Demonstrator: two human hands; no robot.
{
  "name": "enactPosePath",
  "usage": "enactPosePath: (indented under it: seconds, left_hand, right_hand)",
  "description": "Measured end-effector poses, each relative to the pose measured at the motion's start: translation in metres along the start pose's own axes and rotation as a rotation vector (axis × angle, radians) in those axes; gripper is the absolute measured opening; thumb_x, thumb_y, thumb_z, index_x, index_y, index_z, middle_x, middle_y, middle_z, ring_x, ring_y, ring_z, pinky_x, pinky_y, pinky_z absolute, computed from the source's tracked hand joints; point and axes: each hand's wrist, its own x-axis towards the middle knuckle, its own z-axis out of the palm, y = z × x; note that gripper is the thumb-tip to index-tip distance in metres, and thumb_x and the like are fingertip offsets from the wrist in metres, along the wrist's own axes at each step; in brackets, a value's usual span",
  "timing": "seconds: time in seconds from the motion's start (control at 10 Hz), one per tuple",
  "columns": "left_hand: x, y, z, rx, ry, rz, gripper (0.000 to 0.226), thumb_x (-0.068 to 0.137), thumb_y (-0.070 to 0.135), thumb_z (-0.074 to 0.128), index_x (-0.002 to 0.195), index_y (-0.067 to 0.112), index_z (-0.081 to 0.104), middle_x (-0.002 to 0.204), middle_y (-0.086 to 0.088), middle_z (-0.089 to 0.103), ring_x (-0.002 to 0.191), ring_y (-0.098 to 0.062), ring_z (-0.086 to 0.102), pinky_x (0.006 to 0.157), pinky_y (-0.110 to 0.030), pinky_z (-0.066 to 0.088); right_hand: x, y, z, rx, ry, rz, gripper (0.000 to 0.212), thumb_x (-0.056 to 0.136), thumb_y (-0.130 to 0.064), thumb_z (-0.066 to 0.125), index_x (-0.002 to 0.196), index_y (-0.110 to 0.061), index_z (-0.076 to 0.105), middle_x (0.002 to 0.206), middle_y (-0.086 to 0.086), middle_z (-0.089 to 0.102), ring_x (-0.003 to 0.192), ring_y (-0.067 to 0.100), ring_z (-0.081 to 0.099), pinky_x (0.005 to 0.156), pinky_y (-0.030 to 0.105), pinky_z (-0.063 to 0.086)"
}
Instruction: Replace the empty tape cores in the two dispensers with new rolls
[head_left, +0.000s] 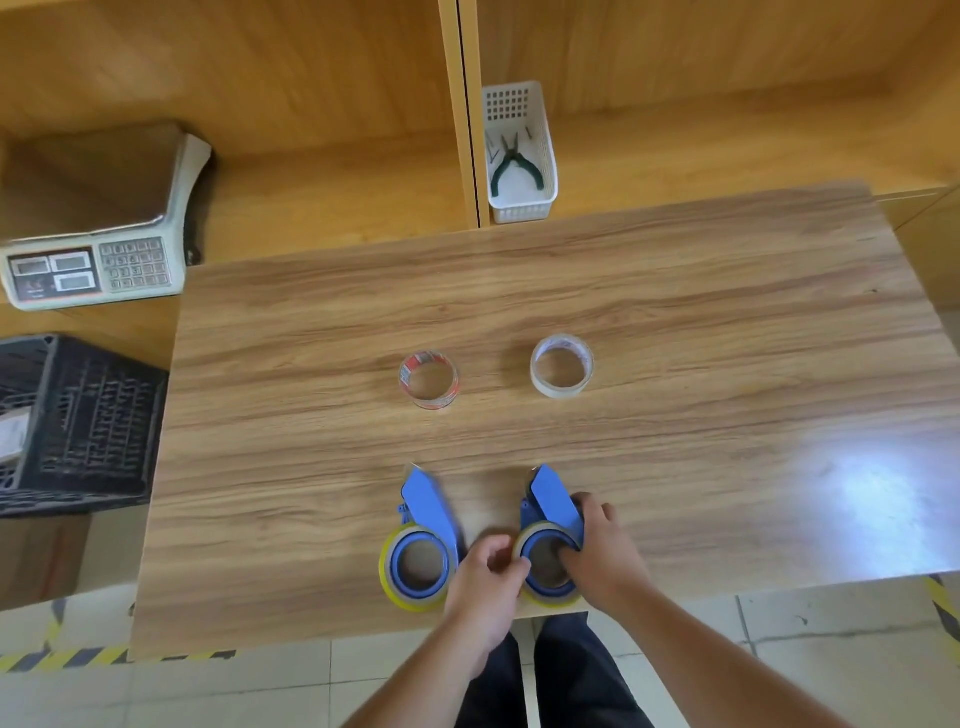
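Observation:
Two blue tape dispensers lie near the table's front edge. The left dispenser (423, 525) carries a yellowish tape roll (387, 571) and nothing touches it. The right dispenser (550, 506) also carries a yellowish roll (550, 600). My left hand (485, 582) pinches that roll's left rim. My right hand (602, 556) grips the right dispenser's body, with fingers reaching into the roll's centre. Farther back stand two thin rings: a clear one with red print (429, 380) and a whitish one (562, 366).
The wooden table (727, 364) ends just in front of me. A white basket (521, 156) with green pliers stands on the shelf behind. A weighing scale (98, 234) and a black crate (78, 426) are at the left.

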Motion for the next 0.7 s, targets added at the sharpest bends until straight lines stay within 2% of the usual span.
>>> enactPosePath:
  seconds: [0.2,0.3,0.4,0.5,0.6,0.7]
  left_hand:
    - [-0.005,0.006,0.001,0.027,-0.033,0.014,0.047,0.089,0.043,0.068,0.134,0.041,0.056,0.131,0.014,0.062,0.106,-0.01,0.065,0.096,-0.035,0.057]
    - [-0.01,0.008,-0.001,0.053,-0.047,0.041,0.048,0.091,0.039,0.067,0.137,0.04,0.054,0.131,0.016,0.058,0.111,-0.01,0.06,0.096,-0.031,0.048]
    - [-0.023,0.015,-0.005,0.059,-0.052,0.07,0.049,0.093,0.037,0.066,0.14,0.039,0.051,0.137,0.015,0.055,0.104,-0.007,0.058,0.088,-0.027,0.044]
    - [-0.033,0.019,-0.01,0.054,-0.051,0.104,0.048,0.094,0.034,0.065,0.14,0.037,0.05,0.136,0.017,0.053,0.083,0.002,0.06,0.067,-0.019,0.047]
    - [-0.047,0.03,-0.02,0.03,-0.033,0.127,0.049,0.091,0.036,0.067,0.137,0.037,0.052,0.14,0.017,0.055,0.09,-0.012,0.071,0.072,-0.029,0.06]
    - [-0.055,0.046,-0.03,0.062,-0.004,0.223,0.044,0.092,0.034,0.068,0.134,0.035,0.054,0.133,0.018,0.055,0.098,-0.01,0.067,0.075,-0.024,0.052]
  right_hand:
    - [0.001,0.0,0.001,-0.029,-0.003,-0.009,0.055,0.086,-0.02,0.066,0.134,-0.027,0.041,0.121,0.001,0.044,0.099,0.029,0.062,0.077,0.037,0.055]
    - [-0.002,-0.004,-0.004,-0.044,-0.004,-0.021,0.063,0.084,-0.026,0.067,0.14,-0.028,0.037,0.126,0.002,0.044,0.106,0.028,0.057,0.077,0.035,0.052]
    - [-0.01,-0.009,-0.013,-0.046,0.016,-0.046,0.072,0.08,-0.03,0.067,0.144,-0.029,0.033,0.131,0.004,0.043,0.117,0.029,0.051,0.089,0.042,0.053]
    - [-0.02,-0.016,-0.025,-0.042,0.028,-0.063,0.076,0.08,-0.029,0.066,0.147,-0.029,0.03,0.133,0.004,0.041,0.121,0.029,0.047,0.096,0.045,0.051]
    - [-0.032,-0.026,-0.039,-0.019,0.061,-0.091,0.076,0.08,-0.027,0.067,0.147,-0.03,0.03,0.133,0.002,0.041,0.122,0.027,0.047,0.097,0.043,0.05]
    - [-0.044,-0.041,-0.057,0.019,0.103,-0.154,0.077,0.081,-0.029,0.068,0.148,-0.032,0.029,0.135,0.002,0.042,0.121,0.026,0.05,0.098,0.04,0.05]
